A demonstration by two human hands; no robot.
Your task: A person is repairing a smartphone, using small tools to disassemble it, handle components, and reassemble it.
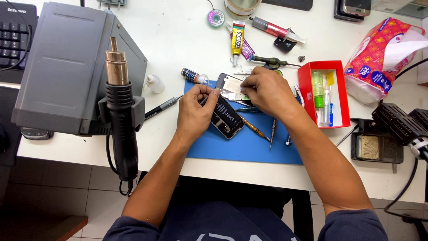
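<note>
An opened phone body (226,119) lies on a blue work mat (249,145), its dark battery facing up. My left hand (194,111) rests on the phone's left edge, fingers curled against it. My right hand (267,91) pinches the raised screen panel (229,85), whose silver back faces me, tilted up from the phone's far end. A small tool under the right hand is mostly hidden.
A grey hot-air station (67,67) with its black nozzle handle (120,111) stands left. Glue tubes (237,38), a syringe (276,31), a small bottle (194,76), screwdrivers (254,127), a red parts box (323,93), a tissue pack (383,53) and a soldering stand (379,145) surround the mat.
</note>
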